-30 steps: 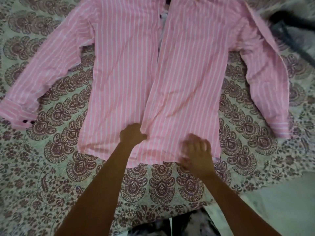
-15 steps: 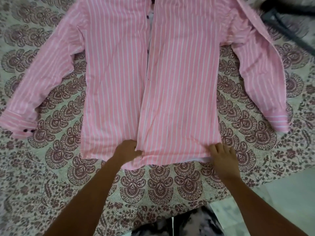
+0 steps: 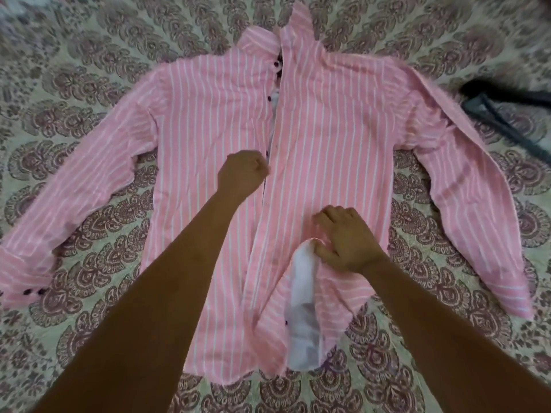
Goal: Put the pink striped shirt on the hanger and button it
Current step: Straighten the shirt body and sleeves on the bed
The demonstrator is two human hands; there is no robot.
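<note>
The pink white-striped button-front shirt (image 3: 328, 129) lies face up, sleeves spread, mid-frame on a maroon-patterned bedspread (image 3: 89, 70). The left hand (image 3: 243, 174), at centre, is fisted on its front edge; the right hand (image 3: 348, 239), toward five o'clock, pinches the other panel's turned-back edge.

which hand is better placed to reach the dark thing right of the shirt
Probably right: the right hand is nearer the dark thing, though it pinches the shirt; the left hand is at the placket.

Cream bedspread (image 3: 59, 338), maroon paisley print, fills view; soft, even light
</note>
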